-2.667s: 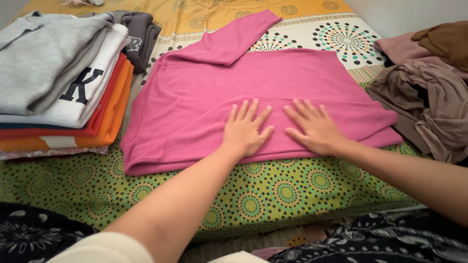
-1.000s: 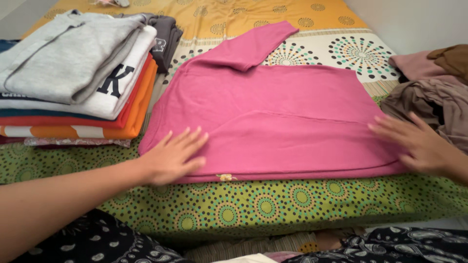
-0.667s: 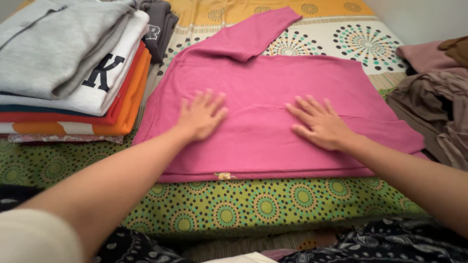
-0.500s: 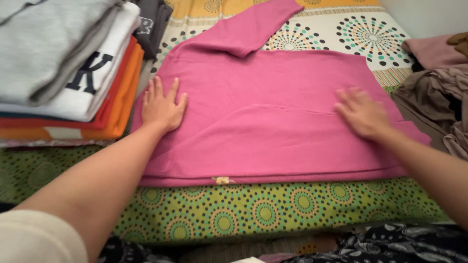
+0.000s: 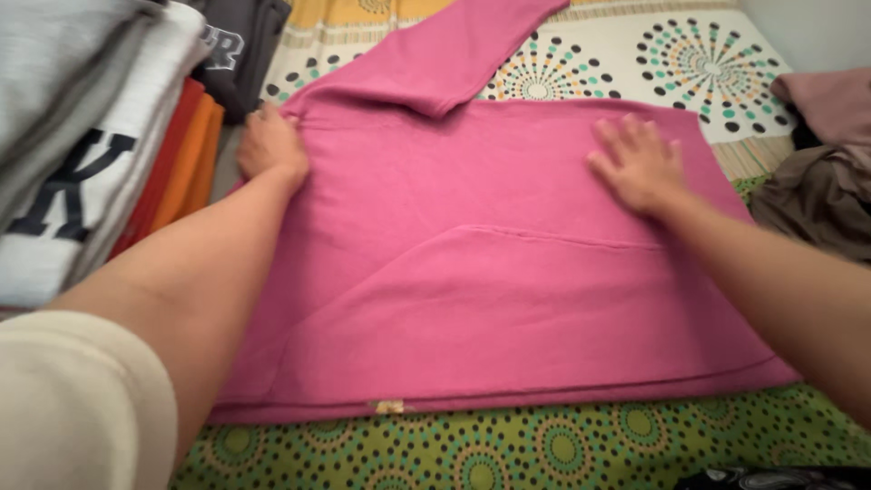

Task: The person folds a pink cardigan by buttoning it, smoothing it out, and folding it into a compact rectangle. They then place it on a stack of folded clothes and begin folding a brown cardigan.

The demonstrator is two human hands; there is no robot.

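Note:
A pink sweater lies flat on the patterned bedsheet, its lower part folded up over the body. One sleeve angles away toward the far side. My left hand is at the sweater's far left shoulder edge, fingers curled onto the fabric there. My right hand rests flat on the far right part of the sweater, fingers spread, holding nothing.
A stack of folded clothes, grey, white, red and orange, stands close on the left. A dark grey folded garment lies behind it. A loose pile of brown and mauve clothes sits at the right.
Both hands slid from the sweater's near and middle part to its far edge. The left hand went from flat to curled on the shoulder. The view moved closer.

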